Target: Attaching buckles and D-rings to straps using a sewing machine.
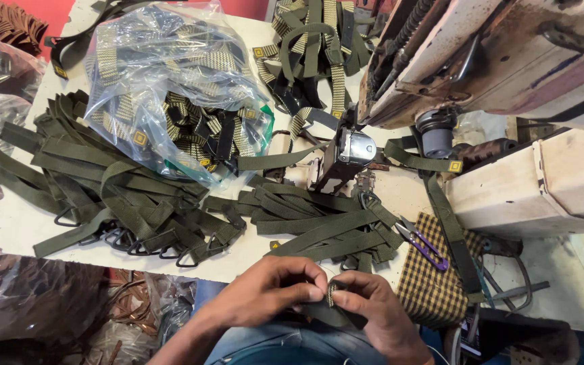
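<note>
Olive strap (329, 312) in both hands' pinching grip, left hand (265, 290), right hand (376, 314); strap pile (319, 226) beyond.

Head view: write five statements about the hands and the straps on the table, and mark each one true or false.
1. Both hands pinch one olive strap piece between them. True; the left hand and right hand meet on it.
2. The purple-handled snips lie in the right hand. False; they rest on the checked cloth.
3. A clear plastic bag holds patterned straps. True.
4. The olive straps on the table hang from a hook. False; they lie in loose heaps.
5. The sewing machine stands left of the bag. False; it is on the right.
</note>
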